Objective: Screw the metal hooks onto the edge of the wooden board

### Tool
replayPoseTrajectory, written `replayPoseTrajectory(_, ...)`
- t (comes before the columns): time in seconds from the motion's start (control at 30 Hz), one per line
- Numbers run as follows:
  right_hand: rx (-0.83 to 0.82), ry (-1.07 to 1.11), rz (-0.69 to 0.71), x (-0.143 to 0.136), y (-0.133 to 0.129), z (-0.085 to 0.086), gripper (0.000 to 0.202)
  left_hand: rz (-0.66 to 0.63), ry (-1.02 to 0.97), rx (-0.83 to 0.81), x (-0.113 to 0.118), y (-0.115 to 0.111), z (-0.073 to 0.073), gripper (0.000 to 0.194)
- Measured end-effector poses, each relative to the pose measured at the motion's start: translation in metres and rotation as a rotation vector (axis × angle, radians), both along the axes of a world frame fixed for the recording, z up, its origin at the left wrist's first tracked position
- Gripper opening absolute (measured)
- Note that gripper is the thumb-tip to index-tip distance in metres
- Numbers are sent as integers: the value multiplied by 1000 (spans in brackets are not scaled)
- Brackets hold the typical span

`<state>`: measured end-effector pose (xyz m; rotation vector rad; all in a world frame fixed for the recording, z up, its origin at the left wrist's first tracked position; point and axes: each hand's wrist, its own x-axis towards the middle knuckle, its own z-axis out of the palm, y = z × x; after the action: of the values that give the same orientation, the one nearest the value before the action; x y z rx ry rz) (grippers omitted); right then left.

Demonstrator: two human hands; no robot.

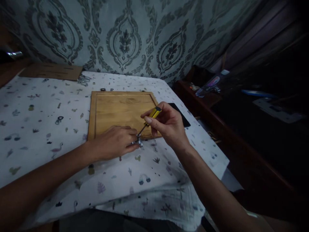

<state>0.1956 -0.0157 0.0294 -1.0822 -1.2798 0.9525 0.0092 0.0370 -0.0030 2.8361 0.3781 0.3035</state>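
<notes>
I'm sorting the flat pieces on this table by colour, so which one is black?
The black piece at the right, partly hidden by the right hand; the wooden board is yellowish and the slotted cardboard brown.

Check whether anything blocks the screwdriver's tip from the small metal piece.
Nothing visible stands between them: the screwdriver in the right hand has its tip at the metal piece, by the wooden board's near edge. The left hand's fingers hold the piece beside the tip, not visibly in its path.
</notes>
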Motion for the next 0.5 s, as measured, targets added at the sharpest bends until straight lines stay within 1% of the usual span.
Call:
replayPoseTrajectory(0.03,-4,5,12,1,0,0,48,1,2,0,0,0,0,22)
replayPoseTrajectory(0.13,13,-13,65,5,-1,1,40,0,26,0,0,-1,2,22)
replayPoseTrajectory(0.27,26,-69,130,12,-4,4,36,-4,52,36,1,0,3,24)
replayPoseTrajectory(0.33,47,-66,103,12,-3,3,29,-19,40,47,2,0,2,24)
replayPoseTrajectory(0.4,76,-51,19,11,-2,3,25,-29,31,47,2,0,3,25)
replayPoseTrajectory(0.47,97,-25,-60,10,0,3,31,-31,30,42,2,0,3,25)
replayPoseTrajectory(0.5,94,-12,-77,9,1,4,36,-30,33,37,2,0,4,25)
